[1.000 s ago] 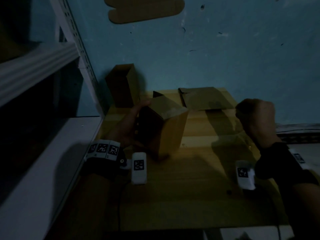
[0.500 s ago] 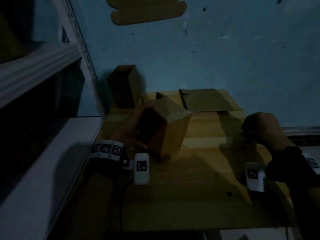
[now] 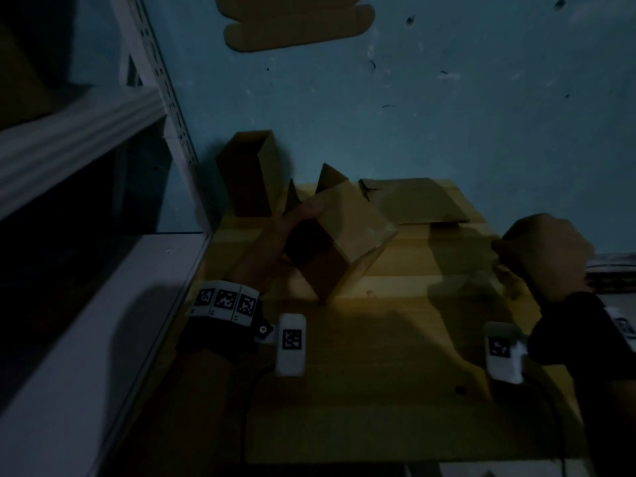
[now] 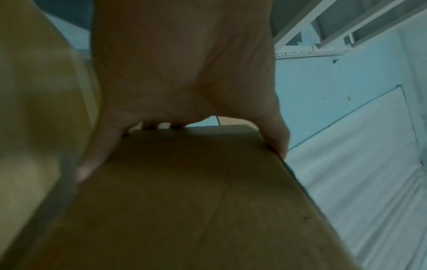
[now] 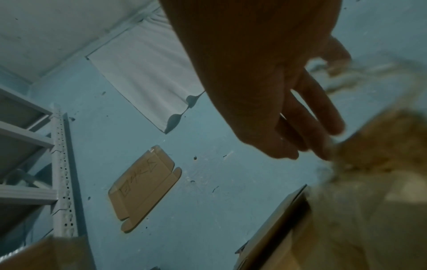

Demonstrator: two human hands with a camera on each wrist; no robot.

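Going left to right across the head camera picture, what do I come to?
White shelf rack → tall open box → tilted box → flat cardboard → right hand.

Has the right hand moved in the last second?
Yes. The right hand has drifted rightward and nearer the person, away from the flat cardboard sheet.

text: none legible | wall cardboard: scrawl, unreadable
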